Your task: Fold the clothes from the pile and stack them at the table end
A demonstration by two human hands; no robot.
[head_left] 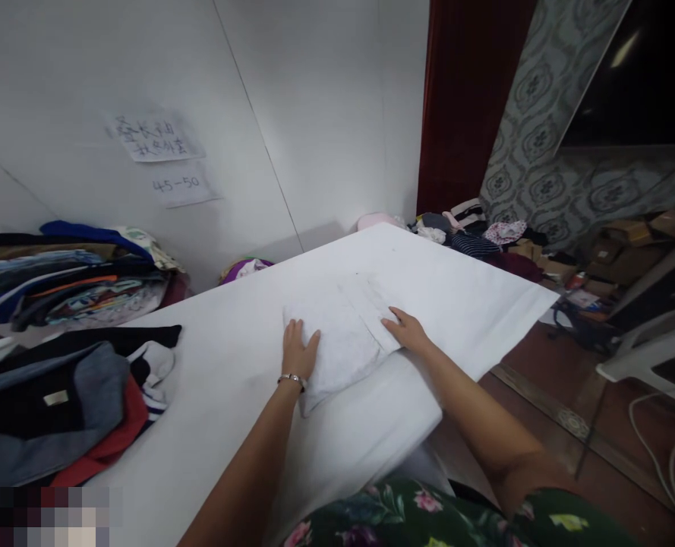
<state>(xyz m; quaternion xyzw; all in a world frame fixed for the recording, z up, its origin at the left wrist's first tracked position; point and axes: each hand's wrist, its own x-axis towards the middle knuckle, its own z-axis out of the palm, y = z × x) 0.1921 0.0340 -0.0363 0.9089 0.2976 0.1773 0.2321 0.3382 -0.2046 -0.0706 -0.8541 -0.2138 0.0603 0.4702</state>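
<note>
Under left hand [300, 353] (one bracelet [292, 380] at its wrist) and right hand [410, 331], one cloth [342, 357]; beyond, two paper notes [160, 149].

Left hand [299, 354] palm down on left edge of white cloth [345, 357], thumb [315, 339] spread from fingers [294, 330]. Right hand [406, 331] at cloth's right edge, grip unclear. Both forearms [257, 448] bare, angled toward cloth.
</note>
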